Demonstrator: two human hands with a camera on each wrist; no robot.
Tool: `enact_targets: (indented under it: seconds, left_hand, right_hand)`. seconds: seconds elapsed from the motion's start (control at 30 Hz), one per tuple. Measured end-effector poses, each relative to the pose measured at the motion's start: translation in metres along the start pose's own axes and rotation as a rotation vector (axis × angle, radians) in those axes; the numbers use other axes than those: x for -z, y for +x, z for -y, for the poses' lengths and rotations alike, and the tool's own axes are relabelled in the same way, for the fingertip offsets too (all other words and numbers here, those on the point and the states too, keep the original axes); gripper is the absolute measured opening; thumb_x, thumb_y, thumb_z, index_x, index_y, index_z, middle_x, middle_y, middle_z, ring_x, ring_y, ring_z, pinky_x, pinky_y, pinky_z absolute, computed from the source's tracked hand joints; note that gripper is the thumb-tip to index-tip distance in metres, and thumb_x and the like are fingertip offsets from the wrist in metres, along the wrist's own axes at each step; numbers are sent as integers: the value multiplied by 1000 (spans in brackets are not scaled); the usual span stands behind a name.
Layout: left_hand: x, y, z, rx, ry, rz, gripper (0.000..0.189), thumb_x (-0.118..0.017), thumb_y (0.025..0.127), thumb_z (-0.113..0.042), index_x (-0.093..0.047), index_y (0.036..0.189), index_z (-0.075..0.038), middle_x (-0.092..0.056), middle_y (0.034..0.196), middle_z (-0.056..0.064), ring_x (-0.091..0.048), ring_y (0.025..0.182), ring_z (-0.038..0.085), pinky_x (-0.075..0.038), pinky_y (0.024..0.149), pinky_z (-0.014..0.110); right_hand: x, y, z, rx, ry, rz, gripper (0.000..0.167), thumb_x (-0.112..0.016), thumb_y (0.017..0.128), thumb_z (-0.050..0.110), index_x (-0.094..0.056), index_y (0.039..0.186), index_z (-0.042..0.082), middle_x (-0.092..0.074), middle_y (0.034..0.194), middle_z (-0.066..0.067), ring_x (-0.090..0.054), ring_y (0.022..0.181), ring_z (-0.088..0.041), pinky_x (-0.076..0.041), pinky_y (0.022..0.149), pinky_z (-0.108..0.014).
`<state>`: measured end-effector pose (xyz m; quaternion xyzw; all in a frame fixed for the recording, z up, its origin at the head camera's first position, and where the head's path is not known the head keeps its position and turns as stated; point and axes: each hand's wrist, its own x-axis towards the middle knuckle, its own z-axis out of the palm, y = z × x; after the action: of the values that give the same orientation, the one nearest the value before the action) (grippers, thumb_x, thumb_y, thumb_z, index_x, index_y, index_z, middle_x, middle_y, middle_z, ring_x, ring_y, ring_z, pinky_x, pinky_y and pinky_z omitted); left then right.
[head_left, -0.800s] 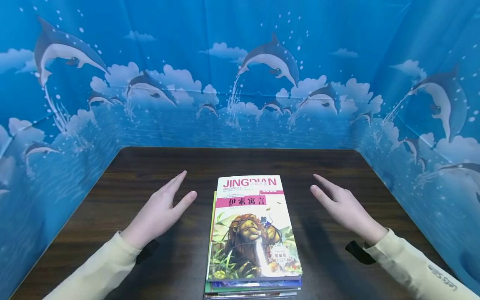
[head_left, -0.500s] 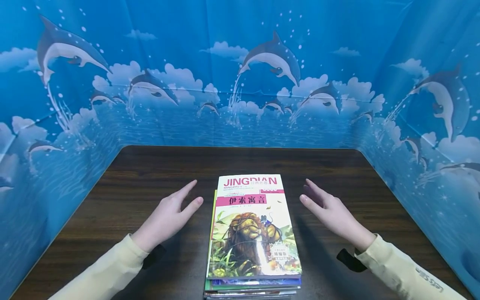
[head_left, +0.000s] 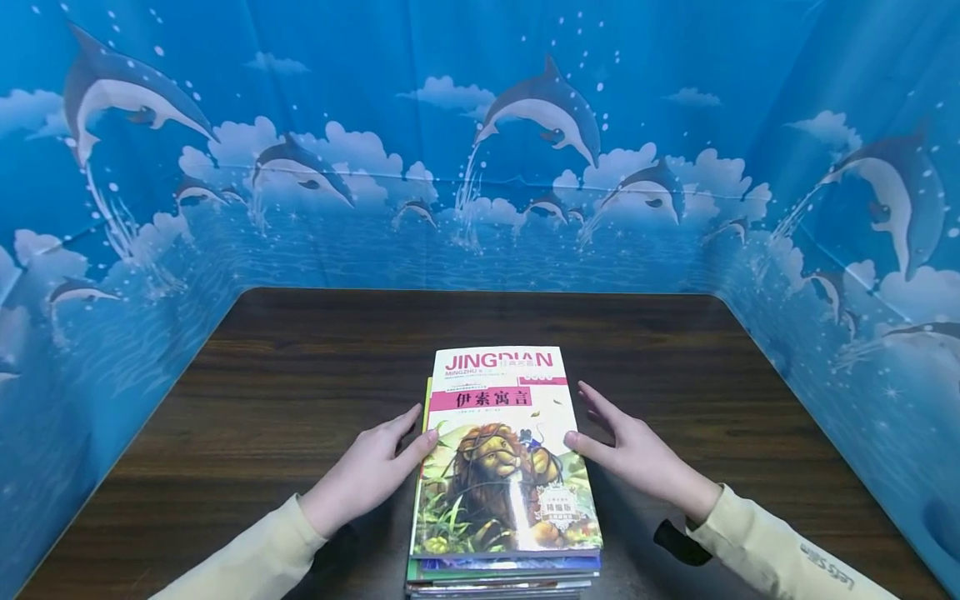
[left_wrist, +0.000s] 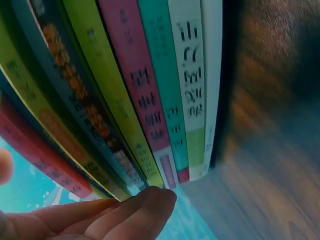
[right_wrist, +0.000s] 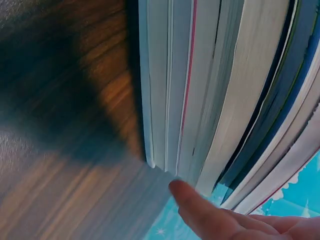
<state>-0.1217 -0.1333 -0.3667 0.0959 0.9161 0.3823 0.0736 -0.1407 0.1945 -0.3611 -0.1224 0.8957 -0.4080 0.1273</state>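
Observation:
A tall stack of books (head_left: 510,575) lies flat, topped by a glossy white storybook (head_left: 487,467) with a lion on its cover. Beside the stack's left side is my left hand (head_left: 363,475), its thumb tip overlapping the cover's edge in the head view. My right hand (head_left: 645,458) mirrors it on the right, thumb at the cover's edge and fingers extended forward. The left wrist view has coloured spines (left_wrist: 142,90) with the fingers (left_wrist: 145,210) close to them. Pale page edges (right_wrist: 205,90) fill the right wrist view, above the right fingers (right_wrist: 205,210).
The stack stands on a dark wood-grain table (head_left: 315,333) with rounded far corners. A blue curtain (head_left: 360,242) printed with dolphins encloses the back and both sides. A black strap (head_left: 678,543) shows under the right wrist.
Both hands have moved inward and slightly nearer the person, from well apart on either side to the stack's two edges. The books have stayed in place.

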Motion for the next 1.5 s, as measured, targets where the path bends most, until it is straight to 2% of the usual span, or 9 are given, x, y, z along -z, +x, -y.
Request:
enact_targets:
  seconds: [0.13, 0.33, 0.47, 0.63, 0.77, 0.93, 1.2, 1.33, 1.5]
  left_hand:
    - [-5, -1, -1, 9, -40, -2, 75, -52, 93, -53, -37, 144, 0, -52, 137, 18, -49, 126, 30, -44, 100, 47]
    - [-7, -1, -4, 60, -133, 36, 88, -62, 85, -54, -28, 149, -4, -59, 128, 12, -61, 111, 19, -52, 86, 37]
    - [-5, -1, -6, 65, -136, 43, 88, -62, 86, -54, -26, 150, -5, -61, 127, 11, -60, 112, 19, -52, 87, 38]
    - [-4, -1, -8, 67, -118, 42, 89, -66, 82, -53, -30, 149, -6, -65, 120, 9, -64, 100, 15, -53, 81, 36]
    - [-5, 1, -10, 69, -105, 34, 91, -72, 77, -51, -36, 146, -4, -66, 117, 10, -64, 96, 15, -54, 82, 36]
    - [-3, 3, -12, 22, -129, 63, 82, -72, 80, -45, -40, 142, -2, -67, 112, 8, -63, 89, 12, -53, 78, 32]
    - [4, 0, -12, -11, -200, 104, 79, -72, 83, -34, -36, 142, 5, -62, 122, 16, -62, 109, 25, -54, 87, 37]
    - [10, -2, -13, -37, -259, 118, 74, -71, 85, -25, -36, 140, 9, -62, 121, 20, -63, 108, 28, -56, 82, 36]
    - [11, -2, -13, 1, -297, 65, 69, -72, 84, -16, -39, 138, 10, -62, 122, 22, -65, 105, 28, -58, 76, 33]
  right_hand:
    - [-4, -1, 0, 1, 25, 20, 80, -59, 91, 46, -19, 152, 12, -28, 154, -15, -36, 135, -39, -43, 101, -50]
    - [-8, 0, 3, 15, 94, 69, 78, -57, 93, 43, -18, 152, 11, -34, 150, -17, -39, 134, -35, -45, 101, -45]
    - [-6, 2, 6, 27, 52, 79, 78, -57, 93, 45, -19, 152, 11, -39, 148, -16, -42, 133, -34, -46, 99, -45]
    - [-4, 3, 9, 18, 18, 91, 80, -57, 92, 47, -19, 152, 11, -43, 145, -16, -45, 131, -33, -49, 96, -45]
    - [-5, 3, 10, 1, 49, 102, 81, -58, 92, 46, -16, 153, 12, -44, 144, -16, -48, 128, -32, -50, 94, -43]
    - [-4, 2, 12, -10, 77, 104, 84, -59, 91, 45, -11, 154, 17, -43, 145, -17, -52, 124, -32, -51, 91, -43]
    - [-3, 3, 14, -6, 26, 96, 84, -59, 90, 48, -13, 154, 19, -35, 150, -16, -48, 127, -34, -50, 93, -47]
    - [-4, 4, 14, -1, 26, 96, 83, -59, 90, 48, -15, 154, 17, -39, 148, -17, -45, 129, -36, -49, 95, -48]
    - [-5, 5, 13, -5, 26, 94, 84, -61, 89, 48, -17, 153, 16, -41, 146, -17, -44, 130, -37, -49, 95, -46]
